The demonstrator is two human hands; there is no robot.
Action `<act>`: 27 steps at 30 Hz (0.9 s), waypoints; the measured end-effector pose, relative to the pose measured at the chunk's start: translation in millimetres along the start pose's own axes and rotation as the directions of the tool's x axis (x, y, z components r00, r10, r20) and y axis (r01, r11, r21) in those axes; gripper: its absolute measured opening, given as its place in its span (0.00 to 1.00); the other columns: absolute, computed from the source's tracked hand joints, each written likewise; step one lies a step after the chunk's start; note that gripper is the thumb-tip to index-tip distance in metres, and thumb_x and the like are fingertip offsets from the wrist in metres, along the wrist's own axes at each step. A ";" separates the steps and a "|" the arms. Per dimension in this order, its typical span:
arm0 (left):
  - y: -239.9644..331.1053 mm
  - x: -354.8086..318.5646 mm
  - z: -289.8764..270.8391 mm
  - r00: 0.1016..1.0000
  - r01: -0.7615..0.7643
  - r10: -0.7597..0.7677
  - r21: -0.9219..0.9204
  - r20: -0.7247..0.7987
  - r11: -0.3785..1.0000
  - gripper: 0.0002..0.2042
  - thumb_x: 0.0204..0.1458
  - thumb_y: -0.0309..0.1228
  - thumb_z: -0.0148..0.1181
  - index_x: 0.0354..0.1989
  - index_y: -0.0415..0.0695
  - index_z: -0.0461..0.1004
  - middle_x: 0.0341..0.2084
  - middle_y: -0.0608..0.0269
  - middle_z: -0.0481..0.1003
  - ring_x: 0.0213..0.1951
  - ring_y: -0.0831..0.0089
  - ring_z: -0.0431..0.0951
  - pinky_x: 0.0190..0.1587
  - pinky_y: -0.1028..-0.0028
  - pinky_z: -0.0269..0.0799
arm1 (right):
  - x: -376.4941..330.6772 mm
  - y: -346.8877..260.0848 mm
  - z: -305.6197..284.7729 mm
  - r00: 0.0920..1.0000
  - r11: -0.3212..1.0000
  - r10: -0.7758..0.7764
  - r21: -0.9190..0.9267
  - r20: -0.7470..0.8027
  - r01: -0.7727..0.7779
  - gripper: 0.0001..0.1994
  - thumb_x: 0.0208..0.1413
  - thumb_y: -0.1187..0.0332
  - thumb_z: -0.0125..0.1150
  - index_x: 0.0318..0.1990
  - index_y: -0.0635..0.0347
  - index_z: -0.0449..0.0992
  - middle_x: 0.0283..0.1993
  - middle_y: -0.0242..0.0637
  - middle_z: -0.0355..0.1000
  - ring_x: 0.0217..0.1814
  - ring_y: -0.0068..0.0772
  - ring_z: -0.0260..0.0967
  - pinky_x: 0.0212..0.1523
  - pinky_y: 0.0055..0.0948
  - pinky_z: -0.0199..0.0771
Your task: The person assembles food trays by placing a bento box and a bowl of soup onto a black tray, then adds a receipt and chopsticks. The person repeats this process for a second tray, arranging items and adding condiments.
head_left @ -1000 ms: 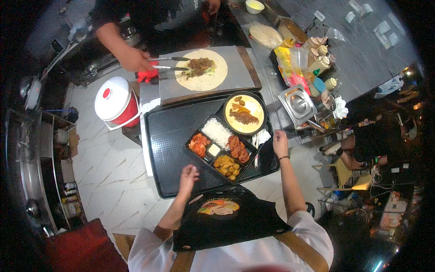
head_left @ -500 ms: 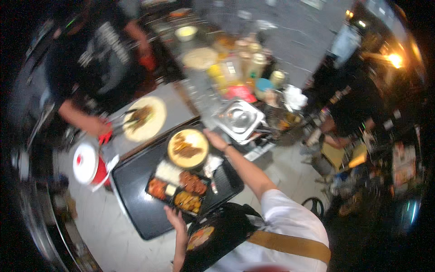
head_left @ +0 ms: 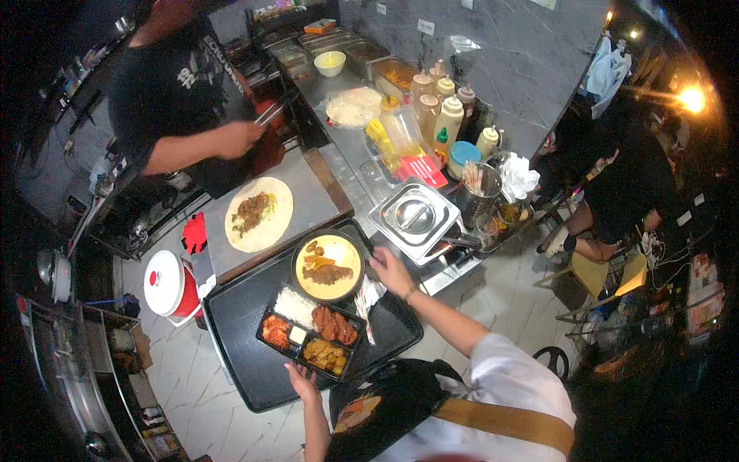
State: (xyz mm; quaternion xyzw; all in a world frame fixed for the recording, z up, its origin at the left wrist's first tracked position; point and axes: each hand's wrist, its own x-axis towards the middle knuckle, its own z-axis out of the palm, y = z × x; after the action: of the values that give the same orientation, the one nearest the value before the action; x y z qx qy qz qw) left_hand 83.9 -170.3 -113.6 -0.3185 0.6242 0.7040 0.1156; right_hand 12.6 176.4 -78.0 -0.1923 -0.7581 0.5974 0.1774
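Observation:
A black tray (head_left: pixel 239 350) lies in front of me. On it stands a round dark bowl (head_left: pixel 328 267) lined with yellow, holding browned meat and small pieces of food. Beside it is a black compartment box (head_left: pixel 348 368) with white rice, glazed meat, a red side dish, a yellowish-brown dish and a small pale block. My left hand (head_left: pixel 302 383) is at the box's near edge, open, fingers spread. My right hand (head_left: pixel 391 271) is open just right of the bowl, fingers stretched out. Between bowl and box, a napkin with wrapped utensils (head_left: pixel 370 308) lies on the tray.
A co-worker's hand (head_left: pixel 240 140) holds tongs beyond a board (head_left: pixel 308 192) bearing a filled flatbread (head_left: pixel 259 215). A lidded metal container (head_left: pixel 416 219), sauce bottles (head_left: pixel 449 115) and a utensil holder (head_left: pixel 479 192) line the counter. A red-and-white cooler (head_left: pixel 171 283) stands left.
My right hand has drawn slightly away from the bowl; my left hand stays by the box. The co-worker's tongs have lifted off the flatbread and moved away. My view has shifted slightly.

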 end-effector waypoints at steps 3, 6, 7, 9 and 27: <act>-12.3 1.5 -1.4 0.975 -0.140 0.140 0.012 -0.174 0.990 0.29 0.52 0.56 0.45 0.54 0.45 0.58 0.45 0.63 0.64 0.46 0.68 0.63 0.42 0.68 0.59 | -47.0 -27.2 -49.3 0.951 0.857 -0.288 -0.415 0.110 0.307 0.17 0.51 0.65 0.55 0.47 0.62 0.67 0.48 0.46 0.66 0.49 0.48 0.63 0.50 0.34 0.64; -6.4 19.6 -14.9 0.696 -0.556 0.665 0.382 -0.270 0.738 0.21 0.56 0.37 0.48 0.53 0.37 0.56 0.47 0.53 0.61 0.50 0.64 0.61 0.53 0.63 0.56 | -68.9 -56.8 -105.1 0.922 0.768 -0.355 -0.514 0.155 0.382 0.17 0.48 0.68 0.56 0.46 0.61 0.68 0.45 0.44 0.67 0.48 0.44 0.64 0.49 0.33 0.65; 20.1 10.4 1.4 0.632 -0.635 0.740 0.393 -0.229 0.665 0.20 0.55 0.35 0.48 0.52 0.36 0.57 0.46 0.52 0.62 0.49 0.63 0.62 0.54 0.64 0.55 | -66.6 -67.5 -127.5 0.903 0.735 -0.423 -0.558 0.068 0.386 0.16 0.47 0.69 0.57 0.45 0.61 0.69 0.44 0.44 0.68 0.47 0.43 0.65 0.49 0.33 0.65; 72.2 -10.9 39.2 0.500 -0.761 0.843 0.364 -0.198 0.537 0.15 0.56 0.31 0.45 0.48 0.35 0.60 0.43 0.52 0.63 0.46 0.64 0.64 0.50 0.67 0.58 | -36.3 -87.0 -181.1 0.843 0.679 -0.535 -0.625 -0.062 0.385 0.15 0.45 0.72 0.57 0.44 0.62 0.69 0.41 0.44 0.69 0.44 0.40 0.66 0.47 0.32 0.66; 250.6 -306.2 326.2 -0.436 -0.384 0.704 -0.823 0.561 0.418 0.20 0.52 0.50 0.49 0.30 0.43 0.66 0.26 0.55 0.70 0.21 0.64 0.71 0.20 0.68 0.65 | 415.9 -72.6 -337.0 0.986 0.546 -0.105 -0.836 -0.132 -0.054 0.38 0.35 0.41 0.60 0.44 0.72 0.70 0.47 0.58 0.66 0.49 0.52 0.63 0.52 0.38 0.63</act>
State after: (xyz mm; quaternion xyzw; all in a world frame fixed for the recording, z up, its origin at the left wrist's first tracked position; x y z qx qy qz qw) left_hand 80.3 163.6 275.5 0.6175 0.3286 0.7116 0.0662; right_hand -184.0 652.7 84.2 -0.2916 -0.9360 0.1432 0.1356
